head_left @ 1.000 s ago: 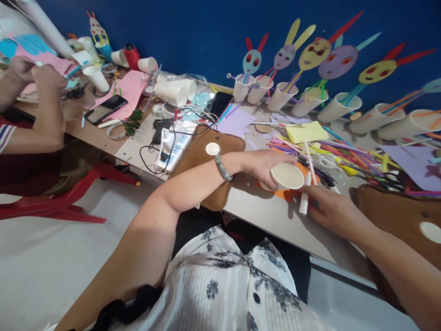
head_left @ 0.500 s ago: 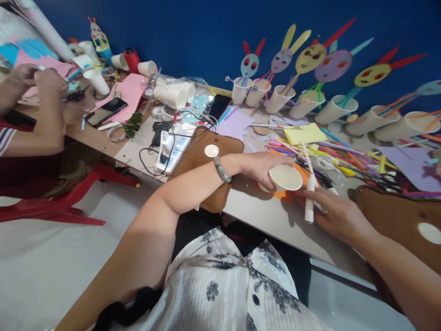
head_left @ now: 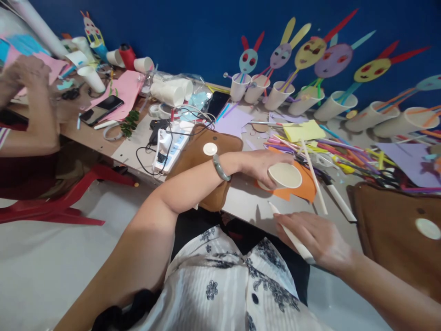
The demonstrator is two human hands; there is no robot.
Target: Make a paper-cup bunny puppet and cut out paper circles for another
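- Left hand (head_left: 257,164) has the paper cup (head_left: 286,174) pinched, tipped over the orange paper (head_left: 306,187) on the tabletop (head_left: 241,196); looks like nothing's in it.
- Right hand (head_left: 315,236) is pinching a white pen (head_left: 299,246), tip toward the cup but apart from it.
- Imo: grip the cup firmly, don't dent the wall, pen light.
- Back row: more cups (head_left: 277,99) with coloured sticks (head_left: 351,89), paper bunny-ish heads (head_left: 248,61) on top.

Soft shadows fall on the bright tabletop (head_left: 243,201); a co-worker's hands (head_left: 37,72) look blurred.
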